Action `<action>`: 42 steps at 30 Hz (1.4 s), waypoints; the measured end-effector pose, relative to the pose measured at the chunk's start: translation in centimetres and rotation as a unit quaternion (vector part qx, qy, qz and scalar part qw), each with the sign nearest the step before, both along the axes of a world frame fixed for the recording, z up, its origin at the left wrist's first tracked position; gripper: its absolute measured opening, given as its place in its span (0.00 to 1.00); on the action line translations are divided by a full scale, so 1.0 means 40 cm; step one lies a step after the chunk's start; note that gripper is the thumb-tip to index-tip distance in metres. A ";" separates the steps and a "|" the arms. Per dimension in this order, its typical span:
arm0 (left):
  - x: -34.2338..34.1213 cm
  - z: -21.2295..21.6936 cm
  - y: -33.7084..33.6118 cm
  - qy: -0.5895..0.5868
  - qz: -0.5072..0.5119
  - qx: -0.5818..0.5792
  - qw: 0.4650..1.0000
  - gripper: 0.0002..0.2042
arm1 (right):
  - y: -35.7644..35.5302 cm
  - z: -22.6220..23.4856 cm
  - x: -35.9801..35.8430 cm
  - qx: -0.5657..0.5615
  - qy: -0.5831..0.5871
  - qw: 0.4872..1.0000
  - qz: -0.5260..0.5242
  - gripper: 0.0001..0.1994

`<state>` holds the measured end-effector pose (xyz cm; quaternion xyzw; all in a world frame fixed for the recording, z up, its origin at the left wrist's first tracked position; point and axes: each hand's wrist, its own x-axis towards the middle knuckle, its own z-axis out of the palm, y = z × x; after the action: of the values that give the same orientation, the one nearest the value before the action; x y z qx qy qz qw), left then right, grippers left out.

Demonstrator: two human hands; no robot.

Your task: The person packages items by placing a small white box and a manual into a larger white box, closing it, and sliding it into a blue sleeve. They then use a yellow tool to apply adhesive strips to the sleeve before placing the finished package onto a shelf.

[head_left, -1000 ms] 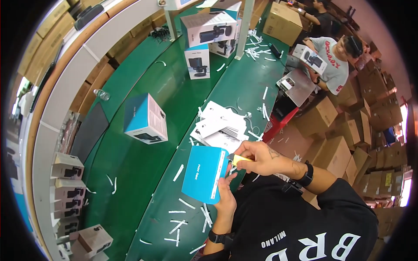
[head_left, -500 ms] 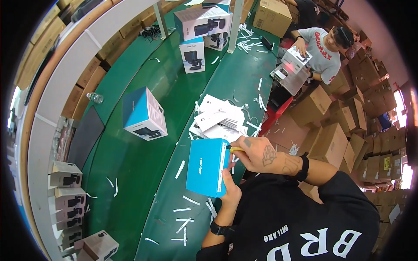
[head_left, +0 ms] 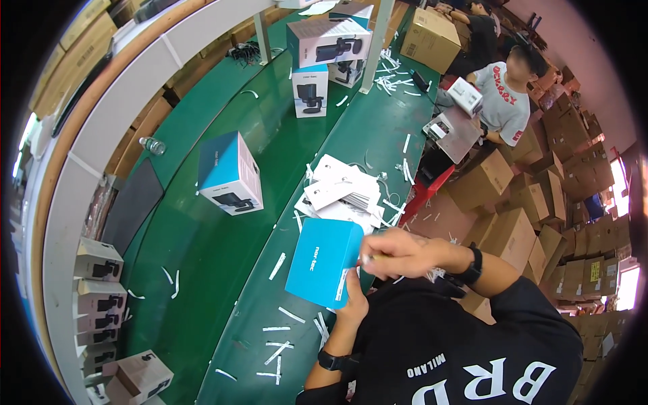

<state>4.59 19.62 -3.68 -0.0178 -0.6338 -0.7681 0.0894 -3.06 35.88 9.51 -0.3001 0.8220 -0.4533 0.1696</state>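
Here, the fingers of the right hand (head_left: 398, 253) are curled shut around a thin, pale object at the upper right corner of a blue box (head_left: 322, 262); what the object is cannot be told, since it is small and blurred. The left hand (head_left: 352, 305) is closed on the box from below and behind, thumb along its lower edge, so that the box is held tilted above the near edge of the green surface (head_left: 223, 256), close to the chest.

Progress, as judged: the box appears closed, and work is under way at its top corner flap; whether that corner is finished is not shown. Many white strips (head_left: 277, 266) lie scattered over the surface, which suggests that a fair share of such work is already done.

The box is plain bright blue on its broad face, with small white lettering and a white side panel. It looks crisp and undented.

Further out, a pile of white leaflets (head_left: 341, 192) lies just beyond the box. A second blue-and-white box (head_left: 229, 174) stands well apart on the conveyor strip. Another person (head_left: 503, 91) is seated at the far end, among brown cartons (head_left: 513, 229).
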 end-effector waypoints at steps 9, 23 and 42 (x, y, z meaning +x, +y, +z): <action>-0.036 0.010 -0.032 0.051 -0.095 -0.017 0.994 0.12 | 0.240 -0.140 0.031 -0.368 -0.341 0.834 -0.228 0.06; -0.045 0.105 -0.037 -0.162 0.068 0.156 0.972 0.19 | 0.089 -0.006 -0.028 0.008 0.003 0.992 -0.123 0.33; -0.040 0.097 -0.164 0.006 0.231 -0.398 0.888 0.32 | 0.012 -0.246 -0.115 -0.036 0.324 0.943 -0.066 0.23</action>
<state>2.99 13.05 0.18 0.0907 -0.8720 -0.4085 0.2539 -7.68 36.37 -0.33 -0.3817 0.8336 -0.3711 -0.1475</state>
